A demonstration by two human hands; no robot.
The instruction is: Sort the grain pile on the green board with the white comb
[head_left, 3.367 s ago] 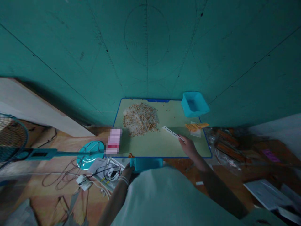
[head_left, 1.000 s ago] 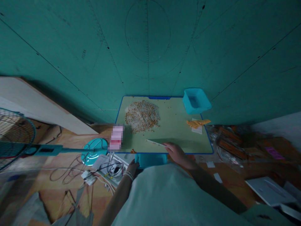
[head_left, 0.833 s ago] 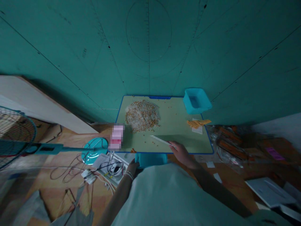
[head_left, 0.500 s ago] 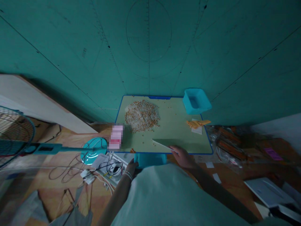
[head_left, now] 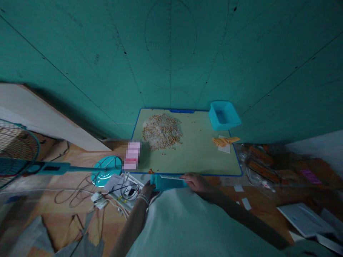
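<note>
The left hand (head_left: pixel 148 189) grips the near blue tub (head_left: pixel 168 184), its contents indistinct. The right hand (head_left: pixel 197 184) clasps the white strip (head_left: pixel 171 177), now drawn off the tabletop (head_left: pixel 203 157) over that tub. Beyond lies a tan-and-white granular heap (head_left: pixel 162 132); farther right, another blue tub (head_left: pixel 225 117) has a shadowed interior.

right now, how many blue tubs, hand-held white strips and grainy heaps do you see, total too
Blue tubs: 2, one on the table, one in the left hand
White strip: 1, in the right hand
Grainy heap: 1
Total: 4
</note>
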